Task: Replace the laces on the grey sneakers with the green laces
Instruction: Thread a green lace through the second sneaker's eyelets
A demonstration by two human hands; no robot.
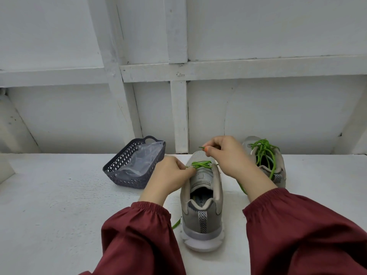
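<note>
Sleeves (139,235): dark red, gathered at the cuffs; both forearms reached forward from the bottom edge, converging on one shoe.
Left hand (170,173): came in from the left, back of hand up, fingers curled; fingertips pinched the green lace (200,164) at the left row of eyelets.
Right hand (228,155): raised above the toe area, wrist bent inward; thumb and forefinger pinched the lace's free tip, held just above the shoe.
Near sneaker (202,205): grey, upright on its sole at the centre of the tabletop (59,205), between the forearms. Long axis ran straight away from the camera, heel tab nearest, toe toward the wall (258,112).
Lacing state: green crossings only at the eyelets nearest the toe; tongue bare behind them.
Loose lace: one strand lay on the tabletop left of the heel; another showed at the right, partly hidden under the right forearm.
Far sneaker (278,171): grey, right of and behind the near one, apart from it; heel toward the camera, toe away and angled slightly left. Second green lace (264,153) threaded through it, slack, looping over the opening.
Basket (119,167): dark perforated plastic, left of the shoes, near the wall; a clear plastic bag (139,157) lay inside.
</note>
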